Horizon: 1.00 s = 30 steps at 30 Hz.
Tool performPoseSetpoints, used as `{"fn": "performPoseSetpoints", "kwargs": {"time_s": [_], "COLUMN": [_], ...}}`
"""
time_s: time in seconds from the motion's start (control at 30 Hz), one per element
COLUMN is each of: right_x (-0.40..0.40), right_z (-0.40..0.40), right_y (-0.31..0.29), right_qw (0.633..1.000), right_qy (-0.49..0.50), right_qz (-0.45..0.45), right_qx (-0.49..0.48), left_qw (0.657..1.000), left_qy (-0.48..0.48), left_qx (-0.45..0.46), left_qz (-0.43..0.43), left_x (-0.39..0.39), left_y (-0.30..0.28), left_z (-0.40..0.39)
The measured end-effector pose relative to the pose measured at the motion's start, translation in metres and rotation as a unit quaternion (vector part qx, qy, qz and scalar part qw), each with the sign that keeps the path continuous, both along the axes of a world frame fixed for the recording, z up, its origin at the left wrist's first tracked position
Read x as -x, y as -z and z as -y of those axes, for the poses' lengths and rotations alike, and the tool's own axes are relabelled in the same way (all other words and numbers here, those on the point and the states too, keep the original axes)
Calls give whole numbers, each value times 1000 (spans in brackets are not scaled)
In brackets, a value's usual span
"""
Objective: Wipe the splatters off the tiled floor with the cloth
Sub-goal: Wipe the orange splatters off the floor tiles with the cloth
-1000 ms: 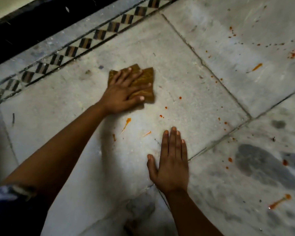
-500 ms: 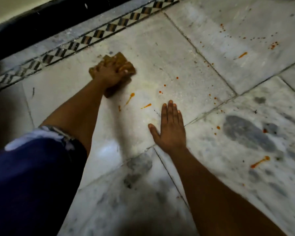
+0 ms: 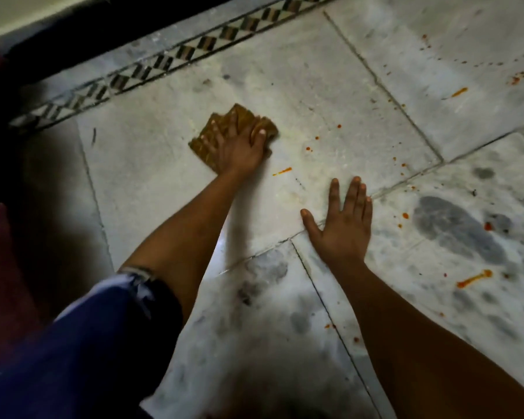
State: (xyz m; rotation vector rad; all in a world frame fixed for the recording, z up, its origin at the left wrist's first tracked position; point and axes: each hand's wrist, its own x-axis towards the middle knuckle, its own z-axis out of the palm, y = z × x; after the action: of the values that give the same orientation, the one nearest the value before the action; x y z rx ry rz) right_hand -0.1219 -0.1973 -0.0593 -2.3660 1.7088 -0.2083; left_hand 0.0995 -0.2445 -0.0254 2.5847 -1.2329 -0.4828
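- While my left hand (image 3: 239, 146) lies flat on the brown cloth (image 3: 212, 140), fingers spread and pressing it to the tiled floor (image 3: 330, 95), the cloth shows beyond my fingertips and to their left.
- My right hand (image 3: 344, 225) rests palm down on the bare floor, fingers straight and slightly fanned, holding nothing, across a grout line.
- Between the hands I see one short orange streak (image 3: 282, 171); small red-orange splatters (image 3: 312, 145) dot the tile just right of the cloth.
- Right of my right hand lies a longer orange smear (image 3: 474, 278), with more specks far ahead on the next tile.
- Beyond the cloth runs a chequered border strip (image 3: 176, 60); the dark band behind it is possibly a skirting, too dim to tell.
- A blue sleeve (image 3: 97, 337) covers my left upper arm.
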Motion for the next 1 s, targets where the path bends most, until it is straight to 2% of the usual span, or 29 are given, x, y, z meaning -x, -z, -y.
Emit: {"fn": "performPoseSetpoints", "kwargs": {"time_s": [0.1, 0.17, 0.23, 0.27, 0.3, 0.37, 0.43, 0.5, 0.57, 0.63, 0.73, 0.8, 0.9, 1.0], "right_x": [-2, -1, -1, -1, 0, -1, -1, -1, -1, -1, 0, 0, -1, -1], "right_z": [2, 1, 2, 3, 2, 2, 2, 2, 2, 2, 2, 2, 2, 2], "right_y": [0, 0, 1, 2, 3, 4, 4, 3, 1, -1, -2, -1, 2, 1], "right_qw": [1000, 1000, 1000, 1000, 1000, 1000, 1000, 1000, 1000, 1000, 1000, 999, 999, 999], "right_qy": [2, 5, 10, 11, 12, 10, 8, 7, 10, 16, 16, 17, 17, 19], "right_qz": [13, 14, 12, 12, 11, 14, 16, 15, 13, 14, 23, 26, 30, 26], "right_qx": [7, 9, 13, 14, 14, 20, 19, 14, 13, 13, 13, 14, 18, 18], "left_qw": [1000, 990, 958, 946, 947, 972, 990, 994, 993, 983, 951, 933, 955, 983], "left_qy": [19, 128, 268, 303, 297, 195, 90, 51, 76, 157, 294, 345, 279, 163], "left_qx": [-20, -22, -3, 4, 6, -8, -43, -57, -64, -61, -41, -26, -25, -36], "left_qz": [-2, 49, 97, 113, 125, 131, 98, 78, 67, 77, 89, 97, 102, 82], "left_x": [-8, 4, 9, 3, -7, -36, -56, -59, -44, -16, 20, 17, -10, -14], "left_y": [1, 4, 8, 10, 12, 12, 7, 0, -2, 2, 5, 8, 8, 4], "left_z": [23, 8, -27, -47, -64, -72, -55, -28, -8, -10, -51, -83, -90, -38]}}
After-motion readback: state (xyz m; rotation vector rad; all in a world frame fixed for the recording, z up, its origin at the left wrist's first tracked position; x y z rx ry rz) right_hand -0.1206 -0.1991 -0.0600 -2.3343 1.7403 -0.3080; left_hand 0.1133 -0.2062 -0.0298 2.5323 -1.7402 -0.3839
